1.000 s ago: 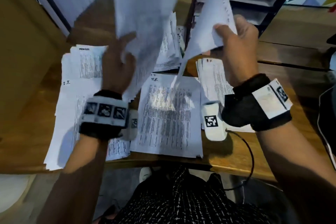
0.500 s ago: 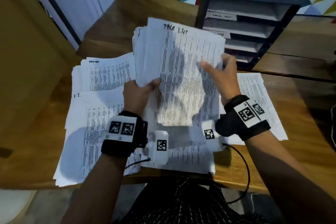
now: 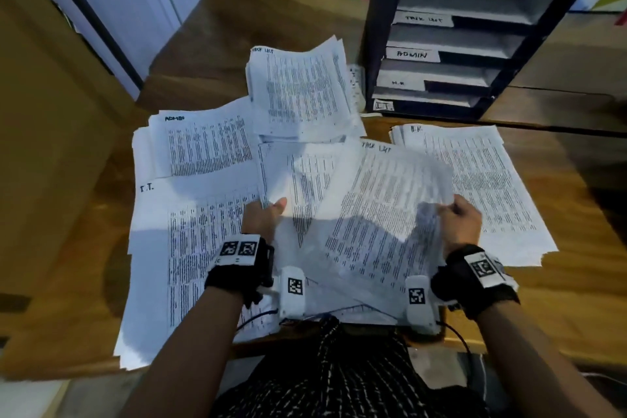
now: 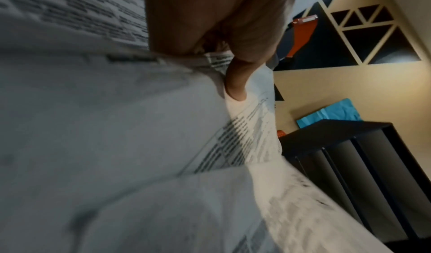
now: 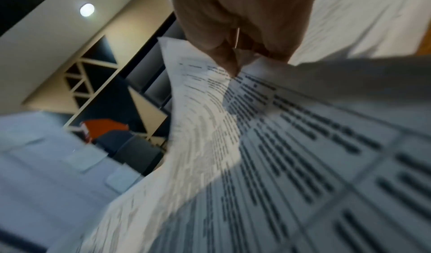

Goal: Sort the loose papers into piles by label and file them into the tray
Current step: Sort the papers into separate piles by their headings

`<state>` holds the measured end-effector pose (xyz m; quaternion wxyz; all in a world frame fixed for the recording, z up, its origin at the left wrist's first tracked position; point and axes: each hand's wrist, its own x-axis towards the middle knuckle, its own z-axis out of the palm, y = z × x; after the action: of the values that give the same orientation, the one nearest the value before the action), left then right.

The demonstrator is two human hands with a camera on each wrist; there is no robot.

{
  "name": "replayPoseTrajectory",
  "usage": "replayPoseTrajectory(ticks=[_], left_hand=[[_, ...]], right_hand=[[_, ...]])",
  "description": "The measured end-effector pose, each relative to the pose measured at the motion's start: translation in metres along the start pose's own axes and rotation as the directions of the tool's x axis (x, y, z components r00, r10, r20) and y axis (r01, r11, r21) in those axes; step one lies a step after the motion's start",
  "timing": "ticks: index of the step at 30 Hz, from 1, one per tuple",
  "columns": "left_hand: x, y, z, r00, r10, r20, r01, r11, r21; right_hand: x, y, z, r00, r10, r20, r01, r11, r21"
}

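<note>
The desk (image 3: 559, 309) carries four sorted piles, and the black tray (image 3: 471, 44) stands at its far right edge. The tray has four tiers, tagged from top down TASK LIST, ADMIN, H.R. and I.T. As far as the head view shows, the tiers hold no printed sheets, so filing has not begun.

The I.T. pile (image 3: 190, 248) lies at the near left and hangs a little over the desk edge. The H.R. pile (image 3: 492, 180) lies at the right, well in front of the tray. The ADMIN pile (image 3: 203, 146) lies behind the I.T. pile, overlapped by it. The TASK LIST pile (image 3: 302, 92) lies at the back centre, just beside the tray's left wall, its sheets fanned and not squared.

Sorting is judged far advanced but not finished. An unsorted stack (image 3: 295, 180) remains in the left hand (image 3: 261, 219), thumb on top and fingers curled beneath its left edge. The right hand (image 3: 459, 224) pinches the right edge of a single sheet (image 3: 383, 214) between thumb and fingers; the right wrist view confirms the pinch and shows the paper buckling there. That sheet is headed TASK LIST and is held clear of the desk, across the stack and near the H.R. pile.

Remaining work, as judged: place this sheet on the TASK LIST pile, clear the rest of the stack, square each pile, then file all four into their matching tiers.
</note>
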<state>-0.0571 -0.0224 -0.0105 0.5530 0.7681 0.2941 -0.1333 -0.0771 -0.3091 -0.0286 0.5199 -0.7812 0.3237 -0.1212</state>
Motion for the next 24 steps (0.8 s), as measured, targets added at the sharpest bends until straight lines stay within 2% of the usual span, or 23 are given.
replayPoseTrajectory(ticks=[2,4,7,11,13,16,19,22,24], left_hand=[[0.004,0.001,-0.004,1.0,0.002,0.006,-0.002,1.0,0.006],[0.007,0.004,-0.006,0.999,0.013,0.037,-0.011,0.999,-0.043],[0.008,0.008,-0.006,0.999,0.032,0.038,-0.027,0.993,-0.111],[0.02,0.011,0.0,0.995,0.086,0.047,-0.084,0.996,-0.042],[0.025,0.012,0.001,0.996,0.09,0.012,-0.09,0.996,-0.029],[0.03,0.012,0.0,0.993,0.109,0.039,-0.104,0.988,-0.118],[0.033,0.015,0.001,0.987,0.149,0.062,-0.141,0.983,-0.121],[0.035,0.015,0.003,0.976,0.175,0.132,-0.143,0.964,-0.223],[0.031,0.015,0.002,0.967,0.124,0.225,-0.059,0.959,-0.276]], right_hand=[[0.005,0.005,-0.007,0.997,0.072,-0.013,-0.07,0.993,0.092],[0.005,0.003,-0.011,0.994,0.097,0.048,-0.102,0.987,0.124],[-0.005,-0.012,-0.006,0.972,0.073,0.224,-0.108,0.983,0.146],[-0.014,-0.028,0.013,0.903,0.041,0.428,-0.137,0.971,0.196],[-0.011,-0.033,0.021,0.908,0.03,0.419,-0.115,0.977,0.181],[-0.002,-0.04,0.03,0.934,0.044,0.354,-0.117,0.976,0.186],[0.002,-0.045,0.035,0.902,0.1,0.42,-0.202,0.957,0.206],[-0.004,-0.052,0.041,0.87,0.05,0.49,-0.179,0.959,0.219],[-0.007,-0.059,0.046,0.879,0.029,0.476,-0.16,0.958,0.238]])
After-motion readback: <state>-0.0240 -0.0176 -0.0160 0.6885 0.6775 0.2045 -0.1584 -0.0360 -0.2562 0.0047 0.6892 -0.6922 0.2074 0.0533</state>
